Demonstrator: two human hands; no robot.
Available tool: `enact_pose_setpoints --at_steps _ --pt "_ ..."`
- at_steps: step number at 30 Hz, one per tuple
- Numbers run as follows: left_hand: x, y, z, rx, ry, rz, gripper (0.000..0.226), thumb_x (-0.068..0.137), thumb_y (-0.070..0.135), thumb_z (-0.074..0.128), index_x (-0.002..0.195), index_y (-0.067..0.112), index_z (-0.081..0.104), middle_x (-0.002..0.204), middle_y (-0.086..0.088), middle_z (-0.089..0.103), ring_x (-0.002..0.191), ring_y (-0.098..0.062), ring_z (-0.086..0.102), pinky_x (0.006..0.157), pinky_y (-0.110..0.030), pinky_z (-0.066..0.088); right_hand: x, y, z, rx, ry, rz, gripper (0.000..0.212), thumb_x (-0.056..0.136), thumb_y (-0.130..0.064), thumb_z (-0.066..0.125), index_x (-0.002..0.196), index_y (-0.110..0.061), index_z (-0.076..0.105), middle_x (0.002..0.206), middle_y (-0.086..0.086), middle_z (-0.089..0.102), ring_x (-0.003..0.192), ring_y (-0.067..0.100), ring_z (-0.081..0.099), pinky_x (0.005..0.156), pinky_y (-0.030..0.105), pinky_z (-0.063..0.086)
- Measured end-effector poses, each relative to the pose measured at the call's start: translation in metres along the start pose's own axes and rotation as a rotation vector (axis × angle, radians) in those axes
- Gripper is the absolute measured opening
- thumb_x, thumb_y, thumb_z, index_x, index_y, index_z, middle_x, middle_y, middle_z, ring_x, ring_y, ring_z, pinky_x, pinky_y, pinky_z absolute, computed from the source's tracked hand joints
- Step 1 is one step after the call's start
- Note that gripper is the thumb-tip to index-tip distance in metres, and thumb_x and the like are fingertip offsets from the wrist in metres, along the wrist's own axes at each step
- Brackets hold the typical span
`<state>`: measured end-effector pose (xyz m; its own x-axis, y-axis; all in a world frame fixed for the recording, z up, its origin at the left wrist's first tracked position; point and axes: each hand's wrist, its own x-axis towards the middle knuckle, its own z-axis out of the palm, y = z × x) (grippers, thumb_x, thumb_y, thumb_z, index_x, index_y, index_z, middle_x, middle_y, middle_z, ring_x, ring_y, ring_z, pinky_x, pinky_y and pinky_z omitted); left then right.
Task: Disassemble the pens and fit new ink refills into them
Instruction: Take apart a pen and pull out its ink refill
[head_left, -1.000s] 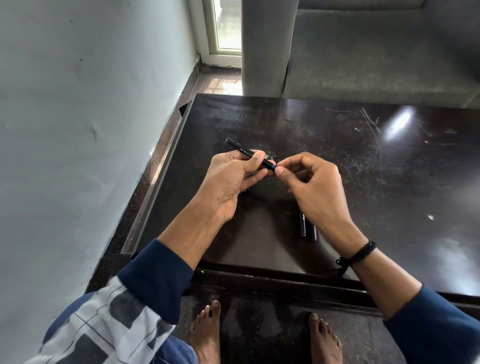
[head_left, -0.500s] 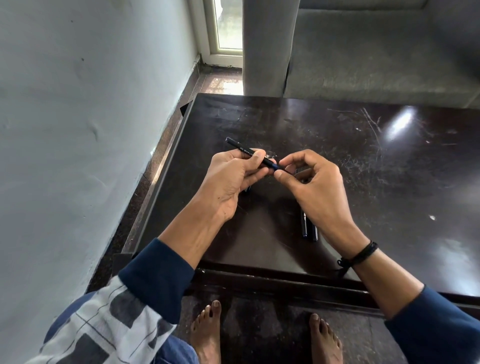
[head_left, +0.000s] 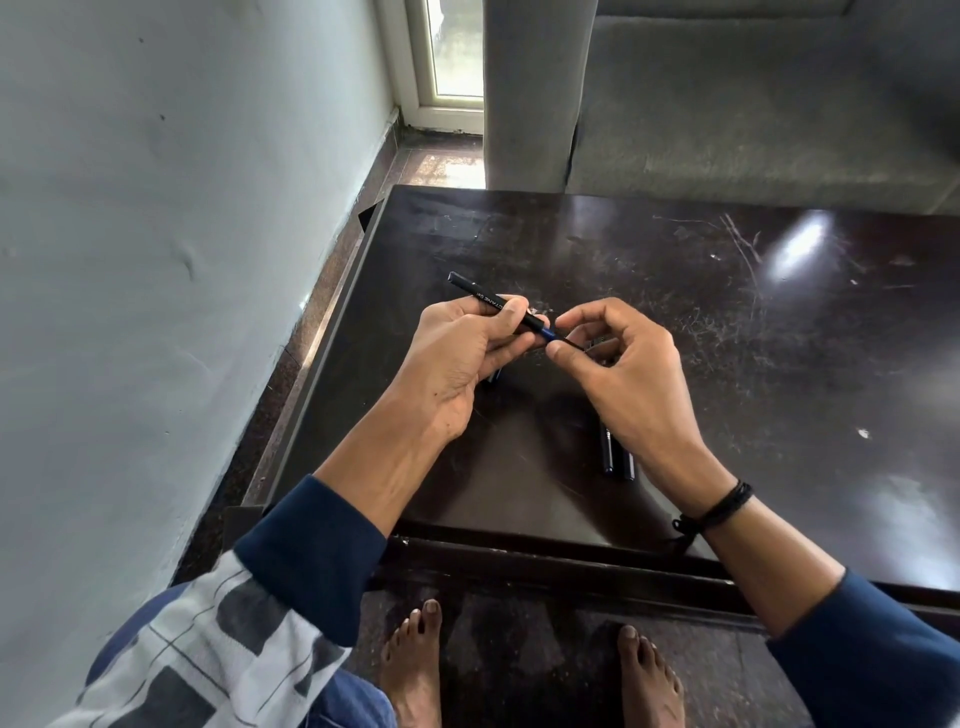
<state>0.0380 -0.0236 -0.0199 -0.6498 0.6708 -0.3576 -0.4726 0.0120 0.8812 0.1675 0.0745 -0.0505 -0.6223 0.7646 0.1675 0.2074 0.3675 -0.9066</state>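
Head view, looking down over a dark, scratched table (head_left: 675, 270) with a glossy top. Left hand (head_left: 457, 364) raised above the table, curled around a black pen barrel (head_left: 488, 300), thumb pressed along the top, white lettering showing beside the thumb. Barrel tilted, far end pointing up and to the left, near end pointing right toward the other hand. Blue section (head_left: 543, 327) showing at the barrel's right end, with a thin dark refill (head_left: 569, 343) running out of it to the right. Right hand (head_left: 618, 374) just beside the left, thumb and forefinger pinched narrowly on that refill, remaining fingers loosely curled. Small pale part visible behind the right fingers; cannot tell what. Two more dark pens (head_left: 617, 457) lying side by side on the table nearer the body, partly hidden under the right wrist. Another dark piece (head_left: 496, 375) peeking out below the left palm, too covered to identify. Black cord bracelet (head_left: 724, 506) on the right wrist. Navy sleeves pushed up on both forearms. Bare feet (head_left: 415, 670) on the dark floor below the table's near edge. Pale wall (head_left: 156, 260) to the left, grey sofa (head_left: 753, 104) beyond the far edge.
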Motion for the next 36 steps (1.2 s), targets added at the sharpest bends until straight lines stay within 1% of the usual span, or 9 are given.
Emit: enact_pose_setpoints --at_steps 5,12,17,22,26,28,33,34,36 --pt "0.000 0.000 0.000 -0.012 -0.007 0.006 0.012 0.095 0.002 0.065 0.102 -0.007 0.069 0.087 -0.016 0.077 0.077 -0.024 0.077 0.071 -0.021 0.061 0.000 -0.003 0.000 -0.019 0.007 -0.002 0.019 0.086 -0.021 0.080 0.093 -0.038 0.075 0.079 -0.013 0.069 0.066 -0.002 0.056 0.063 0.010 0.042" --pt "0.001 0.001 0.000 -0.024 0.007 0.022 0.020 0.096 0.002 0.064 0.111 -0.010 0.066 0.090 -0.018 0.077 0.078 -0.025 0.076 0.075 -0.023 0.062 0.000 -0.003 -0.001 -0.052 -0.008 0.010 0.019 0.087 -0.021 0.078 0.100 -0.036 0.078 0.082 -0.014 0.067 0.069 -0.001 0.056 0.066 0.010 0.041" --pt "0.002 0.001 -0.001 -0.047 0.027 0.032 0.012 0.097 0.001 0.062 0.105 -0.004 0.068 0.098 -0.023 0.075 0.081 -0.028 0.076 0.072 -0.024 0.062 0.001 -0.002 -0.002 -0.085 0.005 0.016 0.016 0.086 -0.020 0.078 0.094 -0.034 0.076 0.083 -0.016 0.067 0.071 -0.004 0.057 0.065 0.007 0.040" --pt "0.004 0.002 -0.003 -0.081 0.025 0.039 0.008 0.098 0.002 0.060 0.100 0.002 0.067 0.087 -0.015 0.077 0.079 -0.024 0.077 0.070 -0.023 0.061 0.001 -0.004 -0.003 -0.082 0.029 0.018 0.019 0.083 -0.015 0.078 0.091 -0.031 0.075 0.086 -0.013 0.069 0.077 -0.002 0.060 0.068 0.007 0.042" --pt "0.007 0.004 -0.006 -0.130 0.052 0.066 0.008 0.098 0.004 0.060 0.102 0.002 0.067 0.087 -0.013 0.077 0.082 -0.024 0.076 0.070 -0.022 0.060 0.001 -0.006 -0.005 -0.070 0.074 0.026 0.019 0.082 -0.012 0.077 0.088 -0.030 0.075 0.083 -0.014 0.070 0.077 0.000 0.062 0.069 0.008 0.043" --pt "0.008 0.006 -0.007 -0.162 0.066 0.080 0.007 0.098 0.005 0.061 0.102 0.003 0.066 0.089 -0.015 0.076 0.083 -0.024 0.075 0.071 -0.021 0.059 0.002 -0.007 -0.006 -0.058 0.110 0.044 0.020 0.081 -0.011 0.075 0.088 -0.030 0.073 0.081 -0.014 0.069 0.075 0.000 0.061 0.068 0.010 0.044" --pt "0.009 0.009 -0.009 -0.279 0.111 0.111 0.007 0.099 0.005 0.060 0.097 0.006 0.067 0.089 -0.014 0.076 0.083 -0.023 0.075 0.073 -0.021 0.059 0.001 -0.009 -0.009 -0.032 0.186 0.101 0.024 0.082 -0.016 0.077 0.096 -0.034 0.069 0.080 -0.015 0.066 0.072 0.003 0.061 0.075 0.030 0.055" --pt "0.009 0.009 -0.009 -0.302 0.121 0.110 0.007 0.099 0.005 0.060 0.098 0.006 0.067 0.089 -0.014 0.075 0.083 -0.024 0.075 0.074 -0.021 0.060 0.000 -0.009 -0.009 -0.037 0.183 0.099 0.026 0.083 -0.016 0.077 0.100 -0.034 0.070 0.082 -0.015 0.067 0.074 0.004 0.062 0.076 0.031 0.055" --pt "0.010 0.009 -0.009 -0.348 0.137 0.100 0.007 0.099 0.005 0.059 0.100 0.005 0.066 0.091 -0.015 0.075 0.082 -0.023 0.075 0.076 -0.022 0.060 -0.001 -0.011 -0.007 -0.064 0.147 0.079 0.026 0.085 -0.016 0.077 0.102 -0.035 0.073 0.087 -0.016 0.069 0.078 0.003 0.063 0.076 0.024 0.051"
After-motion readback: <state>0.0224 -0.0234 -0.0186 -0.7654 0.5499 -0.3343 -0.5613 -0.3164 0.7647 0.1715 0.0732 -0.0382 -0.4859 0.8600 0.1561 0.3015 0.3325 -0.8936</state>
